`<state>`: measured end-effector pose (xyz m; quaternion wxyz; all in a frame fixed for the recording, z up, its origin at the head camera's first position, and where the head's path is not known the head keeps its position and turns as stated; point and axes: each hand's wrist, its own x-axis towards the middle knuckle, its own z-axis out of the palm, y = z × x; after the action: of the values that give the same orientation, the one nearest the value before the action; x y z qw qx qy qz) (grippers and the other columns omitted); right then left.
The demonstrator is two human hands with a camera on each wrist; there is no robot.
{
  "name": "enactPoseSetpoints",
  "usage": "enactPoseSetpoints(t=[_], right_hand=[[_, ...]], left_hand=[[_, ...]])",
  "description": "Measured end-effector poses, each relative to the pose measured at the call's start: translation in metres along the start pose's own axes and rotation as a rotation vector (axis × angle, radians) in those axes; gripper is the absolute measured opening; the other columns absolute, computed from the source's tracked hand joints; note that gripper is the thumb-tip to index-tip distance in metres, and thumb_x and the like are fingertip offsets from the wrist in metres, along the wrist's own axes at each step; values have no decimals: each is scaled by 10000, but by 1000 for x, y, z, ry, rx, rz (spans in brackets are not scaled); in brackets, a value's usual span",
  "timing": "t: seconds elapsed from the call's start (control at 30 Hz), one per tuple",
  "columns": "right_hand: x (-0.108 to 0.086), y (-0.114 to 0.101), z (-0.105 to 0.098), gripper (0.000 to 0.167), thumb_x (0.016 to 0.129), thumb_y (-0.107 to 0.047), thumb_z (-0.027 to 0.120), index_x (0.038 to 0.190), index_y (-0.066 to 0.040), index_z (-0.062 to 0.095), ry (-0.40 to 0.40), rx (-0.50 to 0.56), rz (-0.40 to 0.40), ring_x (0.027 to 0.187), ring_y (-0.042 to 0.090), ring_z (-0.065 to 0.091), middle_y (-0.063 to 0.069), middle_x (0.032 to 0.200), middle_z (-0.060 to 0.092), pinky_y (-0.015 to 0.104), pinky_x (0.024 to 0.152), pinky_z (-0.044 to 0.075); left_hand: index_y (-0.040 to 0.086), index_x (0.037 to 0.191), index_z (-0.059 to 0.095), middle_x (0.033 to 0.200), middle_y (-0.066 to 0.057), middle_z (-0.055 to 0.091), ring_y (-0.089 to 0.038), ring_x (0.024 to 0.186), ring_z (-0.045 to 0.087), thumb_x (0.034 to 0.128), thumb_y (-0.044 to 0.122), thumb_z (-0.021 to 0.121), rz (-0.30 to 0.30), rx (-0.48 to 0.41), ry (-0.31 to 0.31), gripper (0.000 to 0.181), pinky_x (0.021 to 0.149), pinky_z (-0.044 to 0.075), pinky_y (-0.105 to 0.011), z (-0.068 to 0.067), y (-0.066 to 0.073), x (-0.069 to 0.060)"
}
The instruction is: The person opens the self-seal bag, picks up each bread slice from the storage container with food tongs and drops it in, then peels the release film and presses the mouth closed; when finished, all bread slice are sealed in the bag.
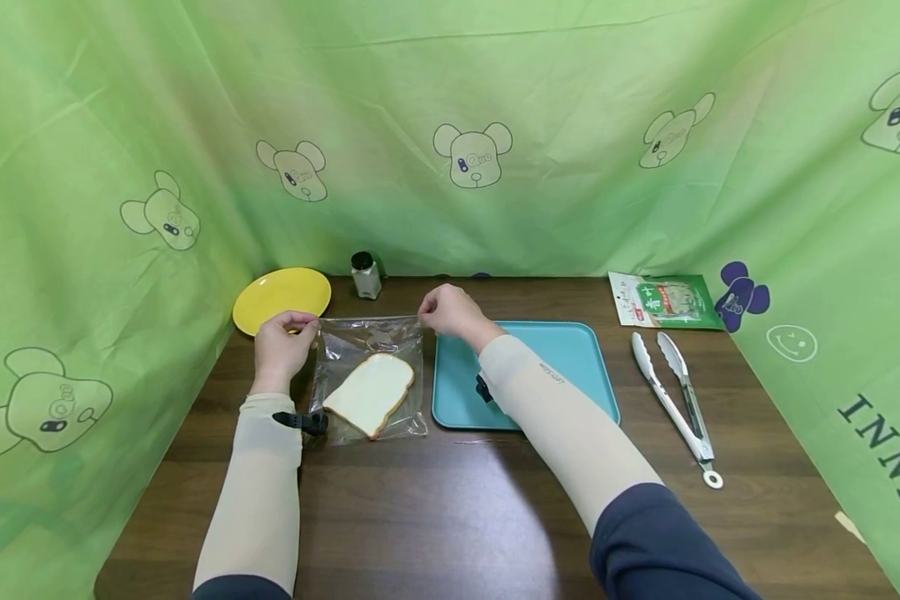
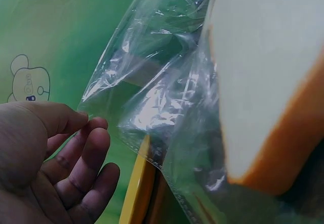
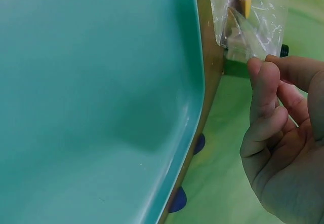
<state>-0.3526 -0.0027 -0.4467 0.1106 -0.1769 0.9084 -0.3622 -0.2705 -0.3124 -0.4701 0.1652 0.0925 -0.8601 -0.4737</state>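
A clear plastic bag (image 1: 405,421) hangs spread between both hands, its top edge stretched from one to the other. My left hand (image 1: 281,348) pinches the upper left corner between thumb and forefinger; the left wrist view shows that hand (image 2: 66,158) at the bag's corner (image 2: 152,102). The upper right corner is pinched by my right hand (image 1: 453,312), also seen in the right wrist view (image 3: 283,127). A slice of bread (image 1: 373,393), white with a brown crust, appears within the bag's outline. From the head view I cannot tell whether it lies inside or behind the film.
A blue tray (image 1: 562,342) lies under the right forearm. Behind the left hand is a yellow plate (image 1: 285,292), with a black-capped jar (image 1: 366,277) beside it. At the right are tongs (image 1: 675,400) and a green-and-white packet (image 1: 667,302). Green curtains (image 1: 450,225) enclose the table.
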Motion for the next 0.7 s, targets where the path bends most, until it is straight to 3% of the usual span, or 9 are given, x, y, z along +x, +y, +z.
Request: enactPoseSetpoints(t=[0.37,0.7], right_hand=[[2,3,0,101,999,-198,704,953,-164,786,14,-1,16,701,168,702,-11,891,732,348,658,552],[6,8,1,119,1007,-208,697,985,-142,795,5,-34,53,726,161,705,-9,895,731,351,661,552]], left_hand=[[22,1098,759,1053,-166,754,-133,683,721,1019,161,705,-20,-25,-15,169,632,542,-173,6,-3,2],[33,1197,738,1149,-149,709,-264,847,711,1033,118,678,-17,-64,-94,195,688,577,-206,13,-4,1]])
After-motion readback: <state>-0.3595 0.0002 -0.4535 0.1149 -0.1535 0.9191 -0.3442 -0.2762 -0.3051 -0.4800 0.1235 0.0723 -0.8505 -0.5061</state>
